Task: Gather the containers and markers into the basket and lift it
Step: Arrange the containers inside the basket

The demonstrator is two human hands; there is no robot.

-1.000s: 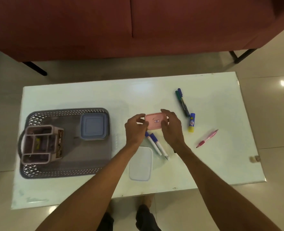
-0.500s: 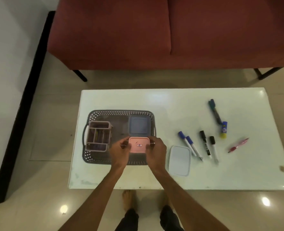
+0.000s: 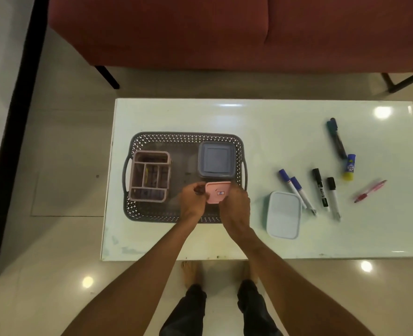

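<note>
Both hands clamp the pink container (image 3: 218, 192) — left hand (image 3: 192, 202) on its 9 o'clock edge, right hand (image 3: 234, 207) on its 3 o'clock edge. It sits over the 5 o'clock corner of the basket (image 3: 186, 136), just beside the grey-blue lidded container (image 3: 216, 160) at its 12 o'clock. Whether it rests on the basket floor cannot be told.

Risk: released tilted, it may catch that neighbour's lid or the rim and tip out. White container (image 3: 283, 214) and markers (image 3: 319, 187) lie on the table (image 3: 249, 122), 3 o'clock of the basket.
</note>
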